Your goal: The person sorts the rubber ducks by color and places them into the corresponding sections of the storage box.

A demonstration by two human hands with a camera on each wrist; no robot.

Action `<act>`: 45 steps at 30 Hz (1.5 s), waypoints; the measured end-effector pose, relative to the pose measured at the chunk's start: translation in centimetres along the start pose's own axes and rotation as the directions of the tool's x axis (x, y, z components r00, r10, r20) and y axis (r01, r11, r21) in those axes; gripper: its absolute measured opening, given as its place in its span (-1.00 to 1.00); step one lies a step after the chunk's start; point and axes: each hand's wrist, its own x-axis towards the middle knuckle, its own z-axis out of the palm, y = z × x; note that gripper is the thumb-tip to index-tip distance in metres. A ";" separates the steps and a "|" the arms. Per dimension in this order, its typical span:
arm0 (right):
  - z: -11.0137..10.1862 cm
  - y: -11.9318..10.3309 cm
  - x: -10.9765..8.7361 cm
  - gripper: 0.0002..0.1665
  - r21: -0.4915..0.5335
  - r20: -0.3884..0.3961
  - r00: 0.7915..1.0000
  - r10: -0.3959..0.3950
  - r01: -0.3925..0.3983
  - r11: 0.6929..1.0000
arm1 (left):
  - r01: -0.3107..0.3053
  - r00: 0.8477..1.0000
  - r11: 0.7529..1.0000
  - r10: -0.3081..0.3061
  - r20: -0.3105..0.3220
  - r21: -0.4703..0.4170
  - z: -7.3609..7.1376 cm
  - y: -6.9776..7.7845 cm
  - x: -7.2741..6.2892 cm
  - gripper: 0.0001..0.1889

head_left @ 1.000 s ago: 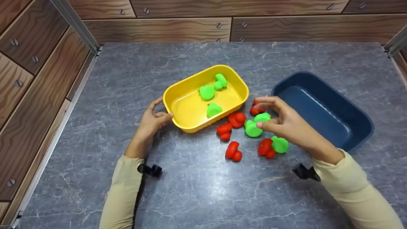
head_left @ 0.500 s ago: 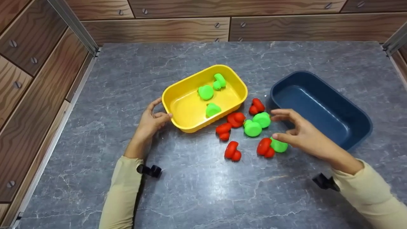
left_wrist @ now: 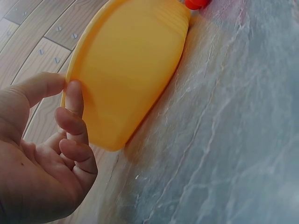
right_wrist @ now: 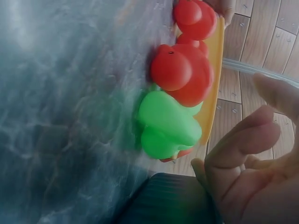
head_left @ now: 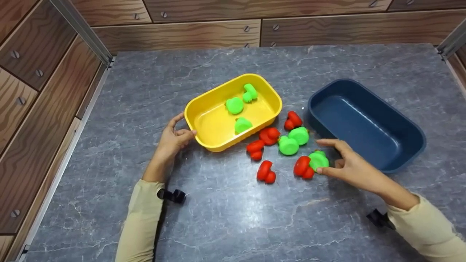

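Observation:
My left hand (head_left: 173, 140) pinches the rim of the yellow tub (head_left: 209, 143) at its left end. In the left wrist view, thumb and forefinger meet at the edge of the tub (left_wrist: 135, 70). Three green toy ducks lie inside, one of them a green duck (head_left: 235, 105) near the middle. My right hand (head_left: 353, 165) hovers over a green toy duck (head_left: 319, 161), thumb and forefinger spread apart around it. That duck touches a red toy duck (head_left: 303, 167). The right wrist view shows a gap between my hand (right_wrist: 261, 163) and the green duck (right_wrist: 168, 119).
A dark blue tub (head_left: 367, 127) stands to the right, close to my right hand. Between the tubs lie two more green ducks (head_left: 288, 145) and several red ducks, including a red duck (head_left: 266, 171) nearest me. Wood-patterned panels (head_left: 174, 36) border the grey marbled table (head_left: 225, 225).
My right hand has moved right and toward me, from above the middle pair of green ducks to the green duck beside the red one. The left hand keeps its hold on the yellow tub.

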 end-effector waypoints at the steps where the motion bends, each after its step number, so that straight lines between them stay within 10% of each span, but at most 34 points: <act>1: 0.0 0.1 -0.1 -0.13 -0.004 0.002 1.000 0.002 -0.002 1.000 | 0.000 1.000 1.000 0.000 0.001 -0.001 0.0 0.0 0.0 -0.22; 45: 0.0 2.5 0.8 -0.21 -0.282 0.033 0.994 -0.105 0.110 0.953 | 0.004 1.000 1.000 -0.004 0.023 0.022 -0.1 0.1 -0.1 -0.22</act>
